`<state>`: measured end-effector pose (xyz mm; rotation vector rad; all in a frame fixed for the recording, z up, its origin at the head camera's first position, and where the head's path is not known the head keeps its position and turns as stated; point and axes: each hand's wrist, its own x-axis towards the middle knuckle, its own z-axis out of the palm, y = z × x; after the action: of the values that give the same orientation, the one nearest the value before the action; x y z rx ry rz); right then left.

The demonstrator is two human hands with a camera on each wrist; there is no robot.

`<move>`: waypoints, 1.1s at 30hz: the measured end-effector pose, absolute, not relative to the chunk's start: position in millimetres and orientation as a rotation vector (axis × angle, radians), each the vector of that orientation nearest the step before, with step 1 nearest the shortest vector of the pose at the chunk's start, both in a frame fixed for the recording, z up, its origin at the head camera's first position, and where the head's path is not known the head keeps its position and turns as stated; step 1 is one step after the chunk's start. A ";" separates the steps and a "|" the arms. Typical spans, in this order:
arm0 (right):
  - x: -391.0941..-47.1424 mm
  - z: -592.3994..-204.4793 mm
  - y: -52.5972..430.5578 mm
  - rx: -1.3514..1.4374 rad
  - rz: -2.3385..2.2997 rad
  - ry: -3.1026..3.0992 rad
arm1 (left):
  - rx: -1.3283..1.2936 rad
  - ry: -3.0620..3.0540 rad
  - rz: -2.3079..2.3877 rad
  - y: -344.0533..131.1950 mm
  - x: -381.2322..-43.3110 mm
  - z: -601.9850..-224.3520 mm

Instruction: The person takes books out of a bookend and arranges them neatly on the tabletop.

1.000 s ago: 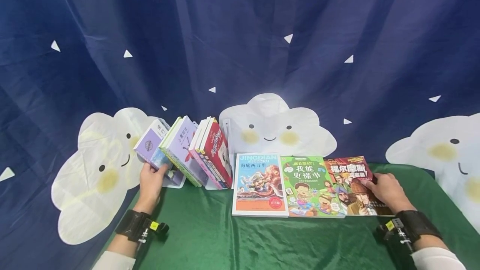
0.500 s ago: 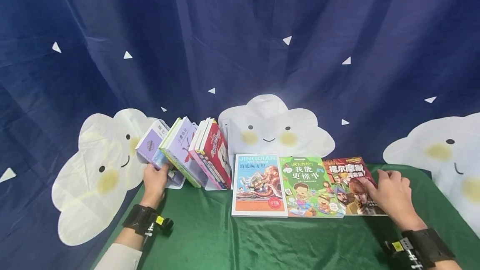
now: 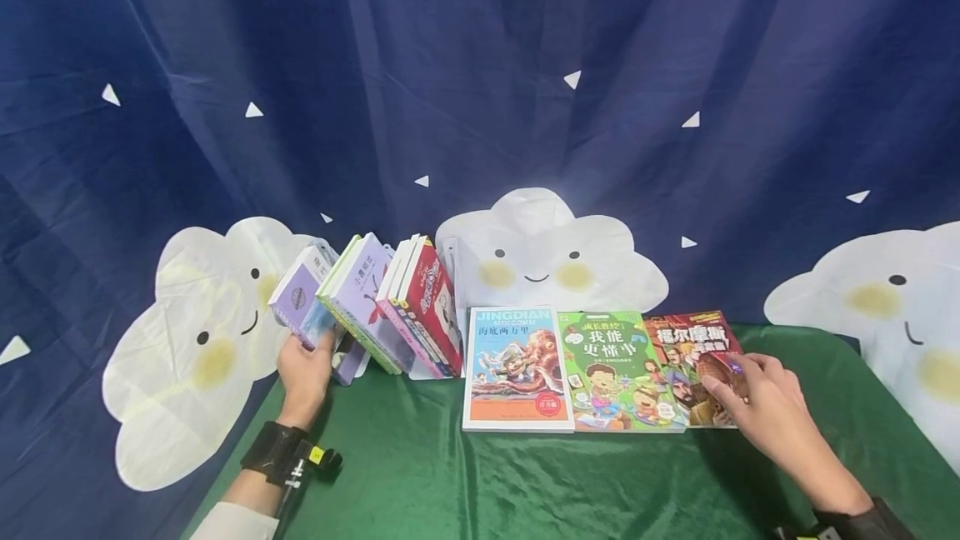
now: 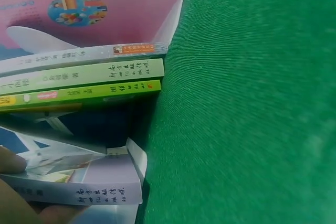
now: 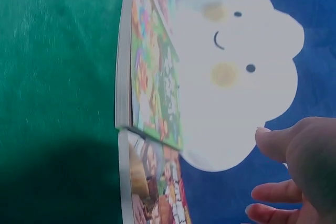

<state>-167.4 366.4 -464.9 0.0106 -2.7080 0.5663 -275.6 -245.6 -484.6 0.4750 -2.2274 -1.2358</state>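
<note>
At the left end of a row of leaning books, my left hand [image 3: 305, 373] grips a purple-spined book [image 3: 298, 294] low on its spine. The left wrist view shows the thumb [image 4: 11, 161] on one side of that book and fingers on the other. My right hand [image 3: 772, 402] is over the right part of a red comic-style book [image 3: 686, 348] lying face up. In the right wrist view its thumb and fingers are spread and hold nothing. Left of the red book lie a green-covered book [image 3: 600, 340] and a blue-and-orange book [image 3: 517, 415].
Beside the held book, a lilac book [image 3: 363, 273], a green-edged one and several pink and red books [image 3: 435, 298] lean left. A white bookend [image 3: 452, 261] stands at their right. A green cloth [image 3: 525, 490] covers the table; a dark blue curtain [image 3: 495, 107] with clouds hangs behind.
My right hand has come off the right edge of the red book and moved left and nearer, over its cover. The left hand stays at the purple-spined book, which has shifted slightly.
</note>
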 end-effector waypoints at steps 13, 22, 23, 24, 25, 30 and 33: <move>-146.8 -463.8 341.5 0.148 0.679 -2.695 | 0.482 -2.292 -1.182 -256.1 -228.0 -467.4; -138.9 -462.3 322.3 0.314 0.675 -2.616 | 0.433 -2.378 -1.183 -256.1 -185.4 -446.1; -138.1 -462.4 320.9 0.331 0.670 -2.605 | 0.428 -2.389 -1.172 -255.7 -180.5 -444.3; -137.3 -462.7 319.7 0.339 0.674 -2.607 | 0.427 -2.399 -1.162 -255.3 -175.6 -442.8; -136.3 -462.4 318.3 0.348 0.678 -2.608 | 0.423 -2.404 -1.157 -254.4 -170.5 -441.2; -131.1 -457.8 309.1 0.369 0.708 -2.641 | 0.379 -2.408 -1.249 -245.8 -145.7 -433.2; -128.5 -456.1 303.8 0.408 0.710 -2.618 | 0.334 -2.427 -1.272 -237.3 -133.4 -427.8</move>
<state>-128.5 303.8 -456.1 0.4080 -2.6182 0.7098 -133.4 -237.3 -427.8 0.3336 -2.4266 -1.2722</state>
